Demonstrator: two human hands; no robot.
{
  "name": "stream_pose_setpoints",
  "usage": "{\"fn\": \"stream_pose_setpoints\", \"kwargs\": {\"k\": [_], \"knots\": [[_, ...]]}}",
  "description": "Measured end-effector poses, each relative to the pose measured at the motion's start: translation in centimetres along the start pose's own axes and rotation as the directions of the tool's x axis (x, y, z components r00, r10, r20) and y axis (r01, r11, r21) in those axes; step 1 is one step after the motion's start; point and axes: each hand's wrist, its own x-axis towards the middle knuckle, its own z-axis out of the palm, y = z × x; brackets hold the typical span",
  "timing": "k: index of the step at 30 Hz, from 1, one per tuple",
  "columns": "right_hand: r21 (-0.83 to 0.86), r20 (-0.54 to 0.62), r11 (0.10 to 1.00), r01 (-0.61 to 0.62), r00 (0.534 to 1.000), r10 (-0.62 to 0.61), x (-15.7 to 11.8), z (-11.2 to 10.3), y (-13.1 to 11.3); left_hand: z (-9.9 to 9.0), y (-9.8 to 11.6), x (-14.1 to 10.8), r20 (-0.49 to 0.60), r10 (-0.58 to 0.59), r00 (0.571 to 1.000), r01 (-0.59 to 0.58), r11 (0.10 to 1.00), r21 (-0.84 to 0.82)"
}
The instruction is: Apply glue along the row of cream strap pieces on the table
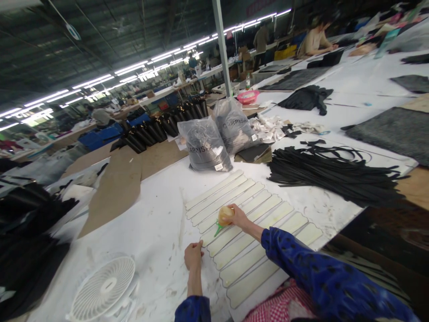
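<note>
My right hand (237, 217) is wrapped around a squeeze bottle (225, 215) with amber contents. Its green nozzle (218, 230) points down and left, over a row of pale strips (250, 239) with dark edges and rounded ends. The strips lie side by side on a white table (157, 232). My left hand (193, 256) is closed at the left end of one strip, its fingertips touching or just beside that end. Whether they pinch the strip is hidden by the curled fingers.
A white fan (104, 286) stands at the lower left. Two filled plastic bags (205, 145) sit beyond the strips. Bundled black straps (321, 172) lie to the right, near dark fabric pieces (392, 132). A metal post (222, 49) rises behind. A person (317, 40) works at the far right.
</note>
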Motion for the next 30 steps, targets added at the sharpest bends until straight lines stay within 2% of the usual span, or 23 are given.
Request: {"fn": "stream_pose_setpoints", "kwargs": {"k": [30], "knots": [[0.058,-0.158,0.998,0.012,0.987,-0.003,0.9,-8.7,-1.1,-0.5,1.1,-0.9,-0.014,0.005,1.0,-0.005,1.0,0.018]]}}
